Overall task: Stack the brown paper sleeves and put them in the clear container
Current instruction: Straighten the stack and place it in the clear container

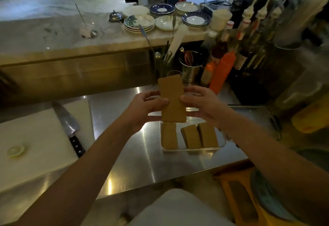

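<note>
A flat stack of brown paper sleeves point(172, 99) is held upright above the steel counter, gripped on both long edges. My left hand point(144, 109) pinches its left edge and my right hand point(203, 104) pinches its right edge. Directly below sits the clear container point(221, 144), a shallow rectangular tray. Inside it lie three more groups of brown sleeves: one at the left point(169, 137), one in the middle point(191, 138) and one at the right point(208, 136).
A white cutting board point(35, 145) with a large knife point(68, 126) and a lemon slice point(15, 151) lies at the left. Metal utensil cups point(191, 68), an orange squeeze bottle point(222, 70) and syrup bottles stand behind. Plates sit on the marble ledge point(53, 35).
</note>
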